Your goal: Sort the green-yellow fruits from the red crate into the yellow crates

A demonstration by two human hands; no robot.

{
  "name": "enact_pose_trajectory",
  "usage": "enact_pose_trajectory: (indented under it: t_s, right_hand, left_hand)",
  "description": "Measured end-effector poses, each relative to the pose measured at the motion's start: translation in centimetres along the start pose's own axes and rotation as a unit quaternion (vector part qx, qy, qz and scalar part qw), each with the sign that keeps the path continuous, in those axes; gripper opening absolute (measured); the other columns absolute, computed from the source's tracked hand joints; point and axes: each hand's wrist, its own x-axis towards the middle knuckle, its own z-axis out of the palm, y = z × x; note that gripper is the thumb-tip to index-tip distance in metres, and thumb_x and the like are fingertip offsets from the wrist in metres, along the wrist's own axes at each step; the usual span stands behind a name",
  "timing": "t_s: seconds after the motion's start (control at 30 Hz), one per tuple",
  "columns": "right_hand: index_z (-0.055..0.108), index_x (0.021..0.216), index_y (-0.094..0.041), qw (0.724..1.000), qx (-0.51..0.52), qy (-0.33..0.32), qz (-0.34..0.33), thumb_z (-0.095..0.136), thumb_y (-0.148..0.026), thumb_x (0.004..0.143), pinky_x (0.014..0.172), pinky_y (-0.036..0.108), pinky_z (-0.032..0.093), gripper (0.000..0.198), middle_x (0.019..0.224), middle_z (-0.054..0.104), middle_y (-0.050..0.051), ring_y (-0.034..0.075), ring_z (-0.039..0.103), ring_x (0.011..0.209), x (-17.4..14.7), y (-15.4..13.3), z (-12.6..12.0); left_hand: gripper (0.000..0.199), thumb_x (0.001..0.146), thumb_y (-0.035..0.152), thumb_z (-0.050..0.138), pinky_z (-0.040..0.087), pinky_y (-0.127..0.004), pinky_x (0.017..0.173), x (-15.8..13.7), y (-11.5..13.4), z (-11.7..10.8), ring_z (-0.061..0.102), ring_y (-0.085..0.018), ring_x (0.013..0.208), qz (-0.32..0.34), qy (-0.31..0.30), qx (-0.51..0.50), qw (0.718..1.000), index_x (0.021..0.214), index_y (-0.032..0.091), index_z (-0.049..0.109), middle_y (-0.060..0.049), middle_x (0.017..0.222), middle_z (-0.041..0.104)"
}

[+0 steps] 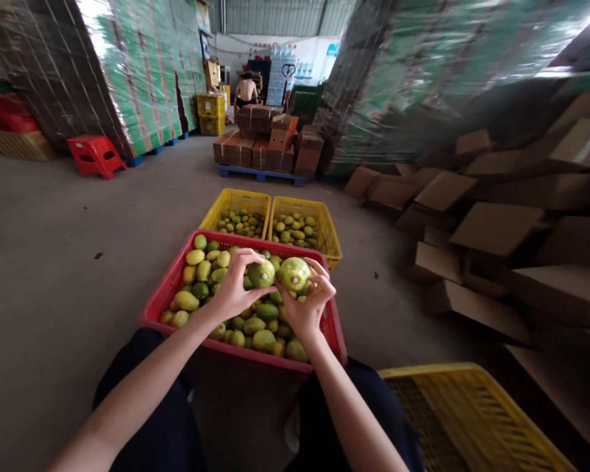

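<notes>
A: Specimens, grip?
B: Two greenish lemons: left lemon [261, 274] pinched between the left hand's [236, 282] thumb and fingers, right lemon [295, 273] likewise in the right hand [311, 298]. Side by side above the red crate [164, 295].
A: Handling?
B: Judged light, firm, smooth-skinned, perhaps slippery; hard squeezing may bruise. Hold round the widest part.
A: Surroundings, clock centred on the red crate?
B: Yellow crates at 12 [246, 197] and 1 [331, 233]; cardboard boxes [496, 227] between 2 and 3.
</notes>
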Motion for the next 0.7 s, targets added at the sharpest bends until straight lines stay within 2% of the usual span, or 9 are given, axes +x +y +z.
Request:
enact_pose_trajectory:
  t_s: [0.17,0.3,0.4,0.47,0.53,0.6,0.63,0.7]
  right_hand:
    - [0.039,0.087,-0.029,0.998,0.041,0.010,0.050,0.081,-0.011,0.060,0.103,0.053,0.042,0.053,0.127,0.059,0.005,0.025,0.056,0.123,-0.4,-0.4,0.0]
    - [0.039,0.088,-0.030,0.996,0.055,0.016,0.063,0.082,-0.011,0.059,0.106,0.052,0.040,0.055,0.128,0.059,0.003,0.024,0.055,0.124,-0.4,-0.7,0.1]
    - [0.042,0.091,-0.030,0.990,0.085,0.029,0.104,0.083,-0.010,0.057,0.104,0.046,0.043,0.057,0.127,0.059,0.003,0.022,0.055,0.123,-0.1,-1.5,0.2]
    - [0.046,0.095,-0.029,0.980,0.121,0.035,0.152,0.083,-0.008,0.053,0.096,0.039,0.049,0.060,0.122,0.061,0.001,0.021,0.059,0.116,0.3,-1.9,0.2]
    - [0.052,0.096,-0.027,0.962,0.167,0.022,0.215,0.083,-0.010,0.053,0.085,0.031,0.053,0.056,0.111,0.065,0.000,0.018,0.063,0.103,0.8,-2.2,0.2]
    - [0.059,0.093,-0.024,0.929,0.218,-0.007,0.297,0.083,-0.015,0.057,0.073,0.026,0.054,0.045,0.098,0.069,-0.002,0.016,0.065,0.088,1.3,-2.0,0.1]
    - [0.061,0.091,-0.023,0.907,0.245,-0.021,0.342,0.082,-0.018,0.059,0.068,0.025,0.054,0.039,0.092,0.070,-0.002,0.016,0.065,0.082,1.5,-1.8,0.1]
    - [0.063,0.088,-0.021,0.848,0.302,-0.045,0.434,0.079,-0.023,0.064,0.058,0.024,0.053,0.029,0.082,0.070,-0.002,0.015,0.066,0.072,1.8,-1.5,0.1]
  left_hand:
    - [0.042,0.052,0.008,0.089,0.040,-0.041,0.106,-0.1,0.0,-0.2,0.055,-0.030,0.115,0.019,-0.027,0.018,0.999,0.085,0.020,0.067,-0.009,0.106,0.059]
    - [0.043,0.051,0.013,0.091,0.037,-0.044,0.108,0.0,-0.2,-0.6,0.054,-0.029,0.113,0.052,-0.051,0.060,0.996,0.086,0.022,0.068,-0.009,0.104,0.059]
    - [0.044,0.052,0.016,0.091,0.038,-0.041,0.108,0.1,-0.4,-0.8,0.055,-0.028,0.113,0.070,-0.053,0.070,0.994,0.090,0.022,0.069,-0.008,0.105,0.059]
    - [0.047,0.053,0.016,0.091,0.042,-0.037,0.104,0.3,-0.6,-0.8,0.054,-0.026,0.114,0.066,-0.035,0.063,0.995,0.094,0.024,0.069,-0.007,0.111,0.058]
    - [0.052,0.052,0.015,0.091,0.047,-0.030,0.096,0.6,-0.8,-0.7,0.055,-0.023,0.114,0.029,-0.008,0.021,0.999,0.098,0.025,0.069,-0.006,0.114,0.058]
    - [0.052,0.054,0.015,0.089,0.051,-0.026,0.087,1.2,-1.0,-0.5,0.059,-0.020,0.108,-0.048,0.013,-0.067,0.996,0.100,0.025,0.067,-0.004,0.112,0.061]
    - [0.047,0.059,0.016,0.087,0.053,-0.025,0.084,1.5,-1.1,-0.5,0.062,-0.019,0.102,-0.099,0.020,-0.124,0.987,0.100,0.024,0.067,-0.003,0.108,0.063]
    - [0.031,0.071,0.020,0.077,0.056,-0.026,0.077,2.1,-0.9,-0.5,0.066,-0.017,0.090,-0.210,0.025,-0.237,0.948,0.101,0.021,0.065,-0.004,0.100,0.068]
